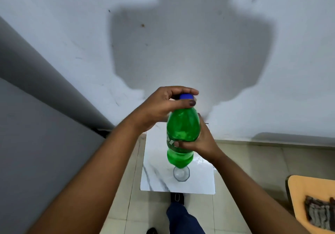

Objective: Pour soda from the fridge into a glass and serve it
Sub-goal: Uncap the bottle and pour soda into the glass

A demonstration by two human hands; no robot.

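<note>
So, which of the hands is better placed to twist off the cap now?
The left hand: its fingers already close around the blue cap. The right hand grips the body of the green bottle and steadies it above the glass, so it should stay there.

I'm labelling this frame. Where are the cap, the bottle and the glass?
cap (185, 96), head view, on its blue top.
bottle (183, 125), head view, on its green upper body.
glass (181, 175), head view, on its clear inside, below the bottle.
</note>
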